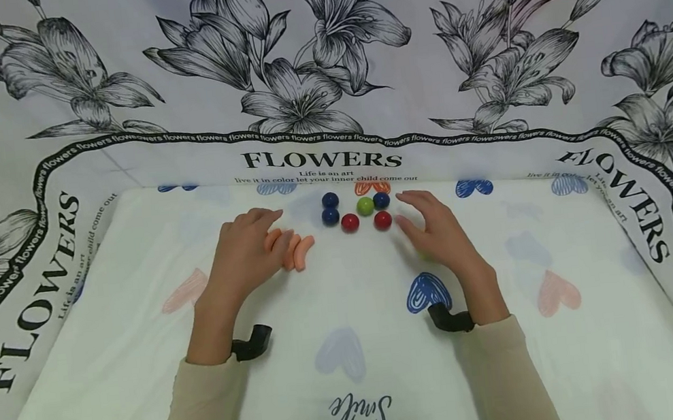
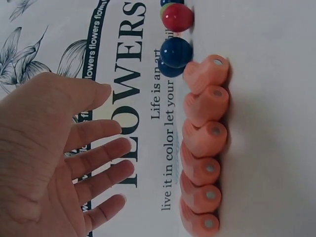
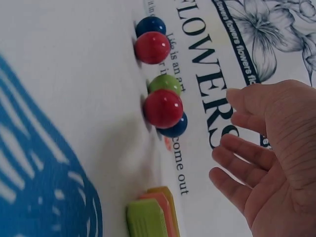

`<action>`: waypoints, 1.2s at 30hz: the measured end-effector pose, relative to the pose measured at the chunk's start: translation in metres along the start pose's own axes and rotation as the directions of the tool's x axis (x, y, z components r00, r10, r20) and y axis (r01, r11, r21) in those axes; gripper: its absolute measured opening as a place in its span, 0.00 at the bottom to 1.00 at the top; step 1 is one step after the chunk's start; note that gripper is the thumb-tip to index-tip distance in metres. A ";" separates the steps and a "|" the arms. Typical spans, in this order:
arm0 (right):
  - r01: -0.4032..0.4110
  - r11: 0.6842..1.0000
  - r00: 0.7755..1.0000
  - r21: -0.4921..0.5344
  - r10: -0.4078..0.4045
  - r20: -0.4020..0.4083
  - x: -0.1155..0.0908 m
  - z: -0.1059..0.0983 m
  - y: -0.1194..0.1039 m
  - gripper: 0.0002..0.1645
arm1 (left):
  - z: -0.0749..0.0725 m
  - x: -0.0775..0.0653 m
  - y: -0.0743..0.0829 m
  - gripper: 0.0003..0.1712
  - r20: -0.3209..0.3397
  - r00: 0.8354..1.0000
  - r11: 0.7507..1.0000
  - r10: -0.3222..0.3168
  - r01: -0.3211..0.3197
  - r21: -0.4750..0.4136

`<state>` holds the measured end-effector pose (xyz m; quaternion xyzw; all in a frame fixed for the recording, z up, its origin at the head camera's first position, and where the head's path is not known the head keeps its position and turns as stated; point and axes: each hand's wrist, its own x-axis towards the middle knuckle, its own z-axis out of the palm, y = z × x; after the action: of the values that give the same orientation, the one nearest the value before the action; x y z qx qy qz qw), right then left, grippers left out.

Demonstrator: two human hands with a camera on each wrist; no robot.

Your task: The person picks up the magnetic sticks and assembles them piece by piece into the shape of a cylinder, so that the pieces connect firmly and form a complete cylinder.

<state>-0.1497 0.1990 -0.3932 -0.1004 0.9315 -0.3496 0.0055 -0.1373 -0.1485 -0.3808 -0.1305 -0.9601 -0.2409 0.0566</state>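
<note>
My left hand (image 1: 252,246) hovers, fingers loosely spread, over a row of several orange curved pieces (image 1: 303,252). The left wrist view shows these pieces (image 2: 205,138) standing side by side, each with a grey dot on its end. Over on the other side, my right hand (image 1: 437,227) is held with relaxed fingers and nothing in them. Beside its fingertips are a red ball (image 1: 383,220), a blue ball (image 1: 381,200) and a green ball (image 1: 365,205). Another red ball (image 1: 349,222) and two blue balls (image 1: 330,217) sit nearer the left hand.
Green, orange and yellow blocks (image 3: 146,217) stand together low in the right wrist view; the right hand mostly hides them in the head view. The white cloth (image 1: 387,341) has printed hearts and rises behind as a flower-patterned backdrop (image 1: 196,163). Black mounts (image 1: 253,342) stick out at both wrists.
</note>
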 end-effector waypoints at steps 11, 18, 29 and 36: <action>-0.060 0.998 0.997 0.017 0.059 0.045 0.006 0.020 -0.008 0.32 | 0.021 0.000 0.023 0.22 -0.050 0.995 0.996 -0.082 0.081 -0.028; -0.033 0.999 0.999 -0.012 0.034 0.020 0.009 0.028 -0.007 0.28 | 0.033 0.000 0.029 0.15 -0.070 0.995 0.998 -0.070 0.070 -0.012; -0.042 0.999 0.999 -0.001 0.042 0.024 0.012 0.034 -0.006 0.26 | 0.041 -0.002 0.030 0.13 -0.019 0.996 0.996 -0.093 0.093 0.003; -0.036 0.999 0.999 -0.005 0.037 0.019 0.012 0.038 -0.004 0.23 | 0.042 -0.004 0.033 0.11 -0.018 0.999 0.999 -0.048 0.048 -0.007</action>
<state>-0.1578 0.1696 -0.4185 -0.0867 0.9338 -0.3465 0.0205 -0.1259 -0.1015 -0.4034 -0.1053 -0.9616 -0.2466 0.0592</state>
